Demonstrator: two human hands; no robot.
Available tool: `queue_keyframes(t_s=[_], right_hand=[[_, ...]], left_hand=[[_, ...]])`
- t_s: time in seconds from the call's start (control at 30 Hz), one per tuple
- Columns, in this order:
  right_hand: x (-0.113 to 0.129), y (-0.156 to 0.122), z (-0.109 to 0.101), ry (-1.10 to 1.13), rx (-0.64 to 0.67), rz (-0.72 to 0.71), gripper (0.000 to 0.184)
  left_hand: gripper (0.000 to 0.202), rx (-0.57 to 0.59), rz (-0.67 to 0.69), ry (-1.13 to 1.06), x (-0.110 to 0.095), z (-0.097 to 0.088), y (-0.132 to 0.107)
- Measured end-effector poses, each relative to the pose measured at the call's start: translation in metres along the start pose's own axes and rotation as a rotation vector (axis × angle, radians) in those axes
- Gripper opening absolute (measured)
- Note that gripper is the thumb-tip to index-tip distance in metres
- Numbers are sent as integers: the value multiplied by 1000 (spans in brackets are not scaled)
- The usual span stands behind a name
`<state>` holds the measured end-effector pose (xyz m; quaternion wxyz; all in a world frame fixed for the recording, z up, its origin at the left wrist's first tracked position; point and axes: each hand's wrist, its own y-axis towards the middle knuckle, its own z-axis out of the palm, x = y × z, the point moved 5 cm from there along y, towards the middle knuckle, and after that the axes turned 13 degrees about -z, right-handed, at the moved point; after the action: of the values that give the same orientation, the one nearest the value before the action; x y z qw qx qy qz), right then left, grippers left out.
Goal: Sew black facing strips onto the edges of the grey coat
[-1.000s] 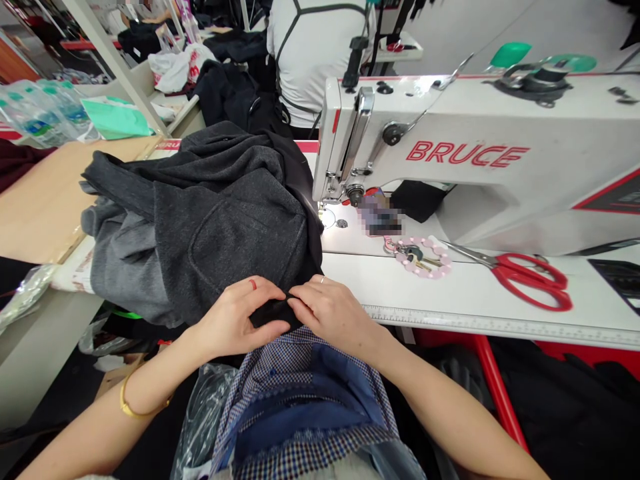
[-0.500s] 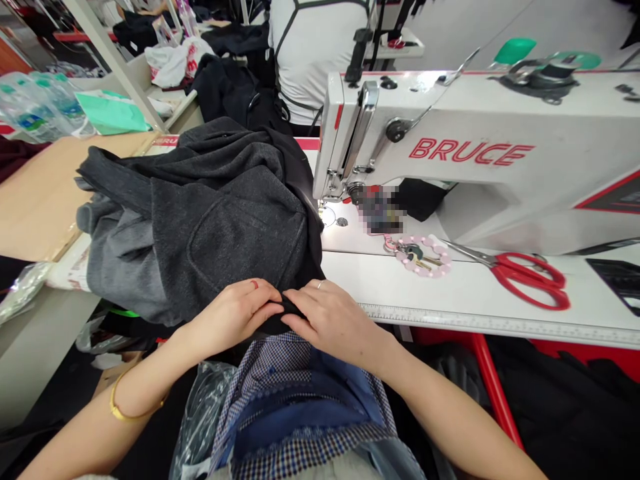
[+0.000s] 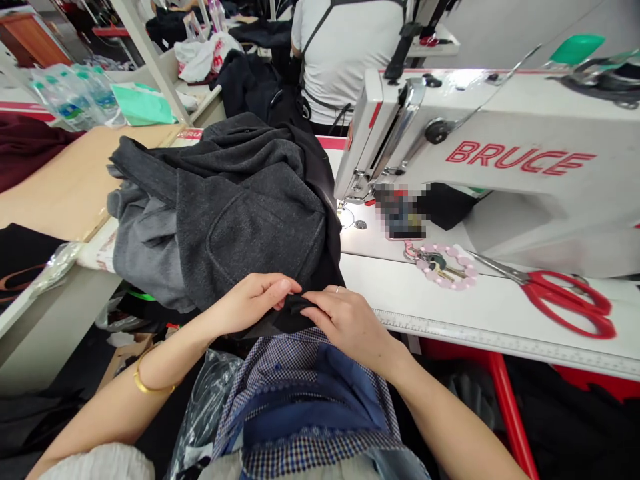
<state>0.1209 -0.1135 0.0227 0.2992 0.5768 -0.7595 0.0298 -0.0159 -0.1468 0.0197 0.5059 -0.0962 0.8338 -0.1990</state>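
A dark grey wool garment [image 3: 240, 213] with a patch pocket lies heaped on the white sewing table [image 3: 480, 300], left of the needle. My left hand [image 3: 253, 303] and my right hand [image 3: 345, 320] meet at its near edge. Both pinch a small fold of black fabric [image 3: 295, 307] between their fingertips. The white sewing machine [image 3: 500, 160] marked BRUCE stands just right of the garment.
Red-handled scissors [image 3: 565, 300] and a pink bead ring with keys [image 3: 443, 265] lie on the table under the machine arm. A ruler strip runs along the table's front edge. A person in a white top [image 3: 350, 60] works behind. Water bottles [image 3: 70, 100] stand far left.
The view has shifted left, so everything sits further right in the picture. My fingers have worked along the black fold, the left fingertips now lying over it.
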Motion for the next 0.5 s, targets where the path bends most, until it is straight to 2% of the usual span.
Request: queue_keyframes(t_s=[0.17, 0.37, 0.5], right_hand=[[-1, 0, 0, 23, 44, 47, 18], [-6, 0, 1, 36, 66, 67, 22], [-8, 1, 2, 64, 76, 77, 25]], left_hand=[[31, 8, -14, 101, 0, -1, 5], [24, 26, -1, 64, 1, 0, 9], [22, -5, 53, 178, -3, 0, 9]])
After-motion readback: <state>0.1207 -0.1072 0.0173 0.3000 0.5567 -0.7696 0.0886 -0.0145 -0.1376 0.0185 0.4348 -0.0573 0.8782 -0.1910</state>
